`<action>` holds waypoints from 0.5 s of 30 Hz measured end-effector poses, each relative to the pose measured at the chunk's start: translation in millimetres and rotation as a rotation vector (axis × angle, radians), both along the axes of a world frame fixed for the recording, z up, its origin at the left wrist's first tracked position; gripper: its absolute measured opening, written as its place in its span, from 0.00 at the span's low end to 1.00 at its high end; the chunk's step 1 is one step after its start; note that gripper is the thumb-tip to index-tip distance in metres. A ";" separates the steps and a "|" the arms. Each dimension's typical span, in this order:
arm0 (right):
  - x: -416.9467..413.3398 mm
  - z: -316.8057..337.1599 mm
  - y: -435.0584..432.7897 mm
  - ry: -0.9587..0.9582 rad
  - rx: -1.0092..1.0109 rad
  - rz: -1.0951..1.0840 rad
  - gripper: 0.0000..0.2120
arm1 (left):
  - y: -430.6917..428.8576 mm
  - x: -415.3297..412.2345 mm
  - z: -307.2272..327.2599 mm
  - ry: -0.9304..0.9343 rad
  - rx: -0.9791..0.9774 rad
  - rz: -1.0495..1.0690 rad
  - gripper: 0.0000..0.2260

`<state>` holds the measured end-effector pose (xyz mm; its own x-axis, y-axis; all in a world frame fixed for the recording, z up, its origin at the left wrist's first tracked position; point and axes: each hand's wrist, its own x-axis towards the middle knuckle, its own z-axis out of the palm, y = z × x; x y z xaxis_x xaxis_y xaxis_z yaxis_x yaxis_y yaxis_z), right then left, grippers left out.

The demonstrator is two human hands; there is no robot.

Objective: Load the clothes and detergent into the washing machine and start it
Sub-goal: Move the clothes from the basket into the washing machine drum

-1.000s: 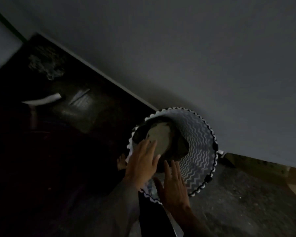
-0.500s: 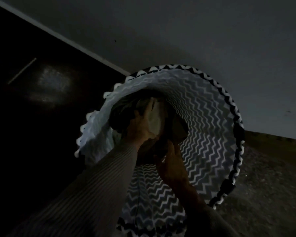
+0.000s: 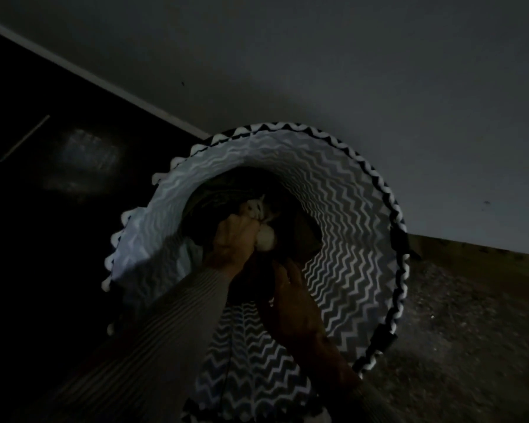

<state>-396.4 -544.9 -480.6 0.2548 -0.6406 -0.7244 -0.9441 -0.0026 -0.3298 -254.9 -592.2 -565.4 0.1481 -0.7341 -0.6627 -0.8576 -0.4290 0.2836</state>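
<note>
A: Item: clothes (image 3: 258,215), deep in basket (image 3: 342,215). Left hand (image 3: 234,239) clenched on pale cloth; right hand (image 3: 293,300) fingers hidden, cannot tell.
B: Risk: dim light; tangled pieces may drop.

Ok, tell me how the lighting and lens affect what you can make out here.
Head view: very dim and grainy; the zigzag laundry basket bows from wide-angle distortion; the pale garment in the left hand stands out; the right hand stays shadowed.

Clothes (image 3: 258,209) deep inside basket (image 3: 364,239), wall (image 3: 348,71) behind.
</note>
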 end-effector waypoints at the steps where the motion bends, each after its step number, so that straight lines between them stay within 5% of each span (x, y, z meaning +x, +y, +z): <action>1: -0.9 6.3 0.8 -0.026 0.001 -0.016 0.32 | 5.4 -0.9 11.5 -0.004 -0.014 0.010 0.17; 9: -12.7 72.2 -7.0 -0.118 -0.054 -0.061 0.40 | 26.6 -6.9 131.4 0.030 -0.110 0.097 0.26; 15: -18.4 109.0 2.8 -0.324 -0.203 -0.214 0.51 | 34.9 -10.3 230.2 0.239 -0.331 0.091 0.23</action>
<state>-414.7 -542.2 -371.5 0.2943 -0.8247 -0.4829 -0.7779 0.0868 -0.6223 -265.2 -557.3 -335.2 0.0930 -0.9044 -0.4165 -0.7138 -0.3522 0.6053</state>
